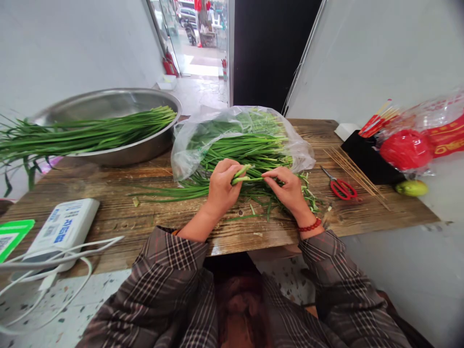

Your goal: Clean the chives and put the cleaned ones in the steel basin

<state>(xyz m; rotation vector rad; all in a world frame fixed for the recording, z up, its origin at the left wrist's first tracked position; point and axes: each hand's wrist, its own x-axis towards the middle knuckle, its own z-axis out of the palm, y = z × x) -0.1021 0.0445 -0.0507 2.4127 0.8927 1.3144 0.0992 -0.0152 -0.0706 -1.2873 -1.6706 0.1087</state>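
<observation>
My left hand is closed around a few garlic chives, whose long green leaves trail to the left over the table while their pale ends stick out to the right. The fingertips of my right hand pinch at the end of one of these stalks. Just beyond both hands, a large heap of chives lies in an opened clear plastic bag. Trimmed bits and loose leaves are strewn beneath and beside my right hand.
A steel basin at the left holds a bundle of chives. To the right are red-handled scissors, wooden skewers, a black box and a yellow-green fruit. A white device with cables sits near left.
</observation>
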